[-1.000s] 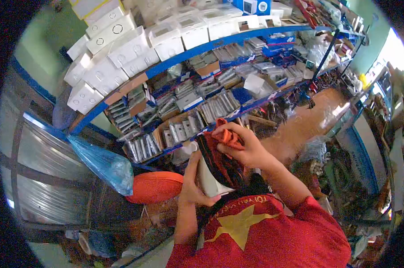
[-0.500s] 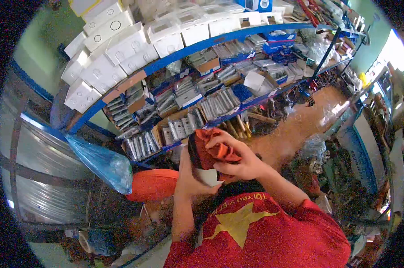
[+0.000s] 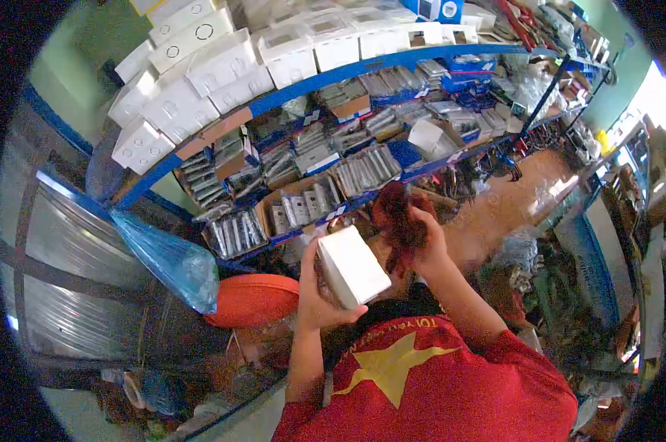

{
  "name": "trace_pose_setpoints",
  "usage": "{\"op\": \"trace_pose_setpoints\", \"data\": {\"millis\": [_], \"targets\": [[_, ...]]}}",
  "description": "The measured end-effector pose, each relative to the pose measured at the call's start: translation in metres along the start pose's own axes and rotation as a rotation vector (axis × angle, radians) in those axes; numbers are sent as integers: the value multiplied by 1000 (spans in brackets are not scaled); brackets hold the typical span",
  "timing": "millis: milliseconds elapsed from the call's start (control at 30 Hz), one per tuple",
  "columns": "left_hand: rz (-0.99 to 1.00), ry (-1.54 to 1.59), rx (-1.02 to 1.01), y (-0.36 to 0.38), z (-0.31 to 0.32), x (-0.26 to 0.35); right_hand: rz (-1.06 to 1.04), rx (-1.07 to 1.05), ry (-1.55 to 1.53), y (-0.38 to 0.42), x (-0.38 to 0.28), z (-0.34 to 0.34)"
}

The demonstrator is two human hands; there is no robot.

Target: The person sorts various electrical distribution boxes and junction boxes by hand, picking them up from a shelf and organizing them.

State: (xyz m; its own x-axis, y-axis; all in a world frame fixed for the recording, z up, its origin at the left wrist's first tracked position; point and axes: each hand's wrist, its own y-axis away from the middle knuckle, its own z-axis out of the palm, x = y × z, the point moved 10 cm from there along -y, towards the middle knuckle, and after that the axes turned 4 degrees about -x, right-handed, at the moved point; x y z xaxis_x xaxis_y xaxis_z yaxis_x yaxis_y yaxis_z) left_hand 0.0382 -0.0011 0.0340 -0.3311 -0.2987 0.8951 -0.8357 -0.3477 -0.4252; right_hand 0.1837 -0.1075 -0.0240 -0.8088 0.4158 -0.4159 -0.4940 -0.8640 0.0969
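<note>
My left hand (image 3: 324,298) is closed around a white box (image 3: 356,267), with the thumb along its near edge and the fingers on its left side. To the right of the box, my right hand (image 3: 430,239) grips a crumpled dark red cloth (image 3: 400,221). The cloth is bunched up and somewhat blurred, and it hangs apart from the box. Both hands are in front of my chest, before the lower shelf.
A blue-framed shelf (image 3: 303,79) carries white boxes (image 3: 222,62) on top and cartons of wrapped packets (image 3: 366,171) below. At left are a hanging blue plastic bag (image 3: 172,261) and a red round tub (image 3: 253,300). Brown floor (image 3: 520,184) runs to the right.
The red cloth has come off the white box, which it partly covered before. My right hand has moved right with the cloth, while my left hand keeps the box, now fully exposed.
</note>
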Motion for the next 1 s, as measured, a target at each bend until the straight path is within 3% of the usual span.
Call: {"op": "trace_pose_setpoints", "data": {"millis": [100, 133, 167, 200, 233, 367, 433, 500, 533, 633, 700, 800, 833, 900, 967, 1000], "targets": [[-59, -22, -5, -2, 1, -2, -120, -101, 73, 18, 1, 51], [-75, -29, -22, -9, 8, 7, -215, -202, 502, 22, 3, 62], [-91, -34, -43, -13, 17, 11, -101, -302, 449, 30, 27, 71], [-51, 180, -2, -6, 21, -12, -185, -317, 538, 31, 26, 76], [-154, 493, 8, -10, 31, -18, -271, -333, 629, 33, 22, 82], [-245, 1070, 31, 17, 60, -41, -643, -102, 1232, 29, -15, 83], [-161, 1362, 42, 29, 58, -51, -551, -7, 1171, 15, -31, 89], [-295, 1107, 199, 40, 55, -60, -614, -43, 1280, 5, -43, 82], [-355, 1070, 263, 41, 54, -67, -525, -40, 1206, 3, -44, 76], [-139, 1414, 164, 17, 54, -34, -443, 230, 854, 8, -66, 36], [-166, 1351, 263, 17, 43, -37, -700, 253, 927, 32, -98, 47], [-317, 1382, 360, 20, 38, -58, -593, -23, 1026, 44, -73, 81], [-372, 1261, 363, 16, 41, -56, -543, -139, 1060, 46, -58, 97], [-303, 1250, 310, 5, 54, -43, -558, -248, 1597, 43, -13, 118], [-160, 1348, 210, -10, 62, -20, -706, -271, 1709, 52, 3, 123], [-144, 1312, 297, -10, 57, -24, -705, -287, 1715, 50, 6, 121]]}}
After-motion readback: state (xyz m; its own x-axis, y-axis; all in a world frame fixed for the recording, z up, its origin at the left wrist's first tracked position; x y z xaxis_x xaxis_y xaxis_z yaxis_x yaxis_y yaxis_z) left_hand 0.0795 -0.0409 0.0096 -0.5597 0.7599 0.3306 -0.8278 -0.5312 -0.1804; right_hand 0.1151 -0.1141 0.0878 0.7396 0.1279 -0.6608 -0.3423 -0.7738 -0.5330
